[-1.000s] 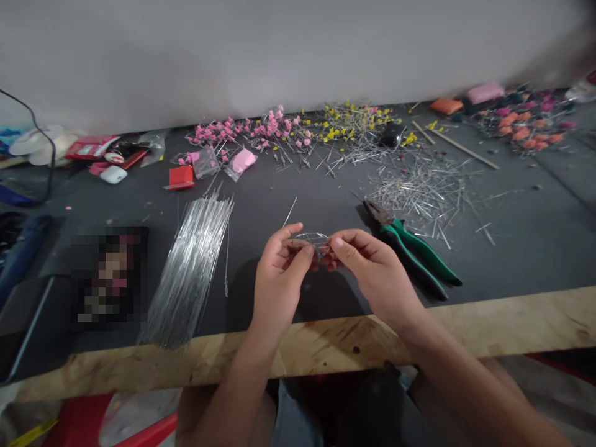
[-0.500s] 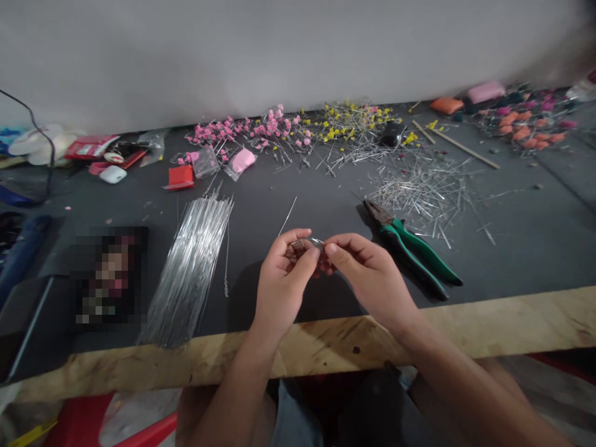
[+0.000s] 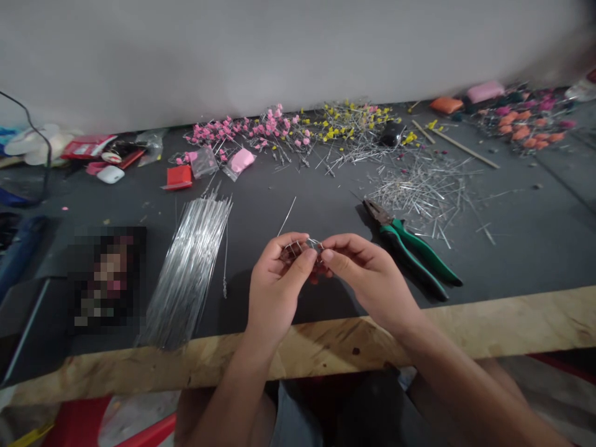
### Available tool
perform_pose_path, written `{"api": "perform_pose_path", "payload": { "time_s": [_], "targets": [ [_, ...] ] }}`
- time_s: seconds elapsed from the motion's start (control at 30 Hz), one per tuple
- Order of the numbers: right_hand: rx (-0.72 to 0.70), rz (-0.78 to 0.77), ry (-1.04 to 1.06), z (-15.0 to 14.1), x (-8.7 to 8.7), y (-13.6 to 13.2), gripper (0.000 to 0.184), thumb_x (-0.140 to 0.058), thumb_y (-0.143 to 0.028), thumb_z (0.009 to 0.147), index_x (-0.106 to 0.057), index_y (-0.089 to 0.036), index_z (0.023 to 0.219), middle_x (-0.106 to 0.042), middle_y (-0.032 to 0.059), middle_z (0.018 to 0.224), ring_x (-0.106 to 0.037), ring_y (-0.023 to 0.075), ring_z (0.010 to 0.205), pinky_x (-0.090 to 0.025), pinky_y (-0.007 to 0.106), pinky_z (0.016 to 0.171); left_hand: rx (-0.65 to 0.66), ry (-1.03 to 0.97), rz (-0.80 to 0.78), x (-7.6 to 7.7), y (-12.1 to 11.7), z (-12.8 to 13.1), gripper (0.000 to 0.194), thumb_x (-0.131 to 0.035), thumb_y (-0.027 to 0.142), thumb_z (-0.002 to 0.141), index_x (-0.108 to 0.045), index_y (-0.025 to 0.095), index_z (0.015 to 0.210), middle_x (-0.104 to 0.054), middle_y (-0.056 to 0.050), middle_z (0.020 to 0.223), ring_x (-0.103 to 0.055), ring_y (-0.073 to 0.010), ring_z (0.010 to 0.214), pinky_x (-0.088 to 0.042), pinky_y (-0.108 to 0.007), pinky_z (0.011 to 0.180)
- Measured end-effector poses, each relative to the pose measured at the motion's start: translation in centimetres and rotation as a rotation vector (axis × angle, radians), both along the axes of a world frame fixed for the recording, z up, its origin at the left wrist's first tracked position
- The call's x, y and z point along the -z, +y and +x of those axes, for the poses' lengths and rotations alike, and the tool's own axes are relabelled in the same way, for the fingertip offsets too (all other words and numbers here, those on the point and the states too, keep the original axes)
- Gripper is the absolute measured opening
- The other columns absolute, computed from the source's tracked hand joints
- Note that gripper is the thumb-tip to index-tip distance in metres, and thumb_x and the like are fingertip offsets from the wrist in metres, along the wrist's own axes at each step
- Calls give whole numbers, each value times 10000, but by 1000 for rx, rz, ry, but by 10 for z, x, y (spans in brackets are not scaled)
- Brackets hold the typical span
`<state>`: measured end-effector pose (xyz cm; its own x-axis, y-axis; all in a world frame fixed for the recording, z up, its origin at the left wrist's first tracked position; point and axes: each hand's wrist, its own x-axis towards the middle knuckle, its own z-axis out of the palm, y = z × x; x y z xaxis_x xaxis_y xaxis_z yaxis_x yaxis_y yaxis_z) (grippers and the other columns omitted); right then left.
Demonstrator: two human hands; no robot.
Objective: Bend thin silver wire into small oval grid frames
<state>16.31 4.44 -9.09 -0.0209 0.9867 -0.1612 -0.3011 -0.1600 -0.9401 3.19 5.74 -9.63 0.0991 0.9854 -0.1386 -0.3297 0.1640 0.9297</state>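
Above the front part of the table, my left hand (image 3: 280, 279) and my right hand (image 3: 367, 273) meet at their fingertips, both closed on a small piece of bent silvery wire (image 3: 314, 243). Fingers cover much of the wire, so its full shape is hidden. One straight wire (image 3: 287, 215) lies just beyond my left hand. Left of it is a thick bundle of straight wires (image 3: 190, 261), with a single wire with a twisted end (image 3: 225, 282) alongside. Pliers with green and black handles (image 3: 410, 248) rest to the right of my right hand.
Pink-tipped wires (image 3: 223, 131) and yellow-tipped wires (image 3: 354, 121) lie along the back. A heap of short wire pieces (image 3: 414, 192) spreads behind the pliers. Orange and magenta pieces (image 3: 531, 127) sit far right. At left are a red packet (image 3: 179, 177) and a blurred-out dark object (image 3: 109, 276).
My left hand has shifted slightly to the left, and a little more of the wire shows between my fingertips. The things on the table stay put.
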Motion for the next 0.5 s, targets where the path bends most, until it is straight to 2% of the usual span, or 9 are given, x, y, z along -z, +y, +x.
{"api": "perform_pose_path", "payload": {
  "time_s": [0.5],
  "targets": [
    [-6,-12,28,-1,-3,0,50,-637,-226,830,-683,-217,847,-686,-19,761,-631,118,704,-517,272,704,14,21,-32,-2,1,-2,140,-696,253,792,-659,222,924,-670,9,751,-623,-109,624,-490,-216,545]
  ]
}}
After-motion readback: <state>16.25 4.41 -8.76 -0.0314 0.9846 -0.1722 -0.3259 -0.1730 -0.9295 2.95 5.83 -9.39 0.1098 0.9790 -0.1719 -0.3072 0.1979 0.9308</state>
